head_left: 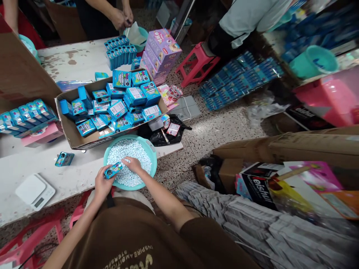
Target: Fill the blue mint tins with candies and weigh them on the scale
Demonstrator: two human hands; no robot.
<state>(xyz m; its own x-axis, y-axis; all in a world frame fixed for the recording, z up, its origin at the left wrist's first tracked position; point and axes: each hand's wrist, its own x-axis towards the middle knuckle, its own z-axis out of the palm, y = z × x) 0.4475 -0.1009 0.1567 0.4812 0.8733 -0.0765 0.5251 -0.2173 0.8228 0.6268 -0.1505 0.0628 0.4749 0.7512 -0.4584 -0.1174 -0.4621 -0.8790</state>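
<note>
My left hand (102, 182) is closed around a small blue candy box (113, 170), tilted over the near rim of a turquoise basin (153, 157). A round dark opening shows at the box's left end. Small white candies (140, 153) fill much of the basin. Above them, beside the box, my right hand (132, 165) has its fingers pinched together, with white bits showing at the fingertips. Behind the basin stands an open cardboard carton (67, 130) heaped with similar blue boxes (117, 109).
On the table (92, 164) are a white digital scale (36, 191), a single blue box (64, 159) and a row of blue boxes (26, 116). Purple cartons (161, 52) stand behind. Another person's hands (122, 18) work across the table. A pink stool (198, 63) is on the floor.
</note>
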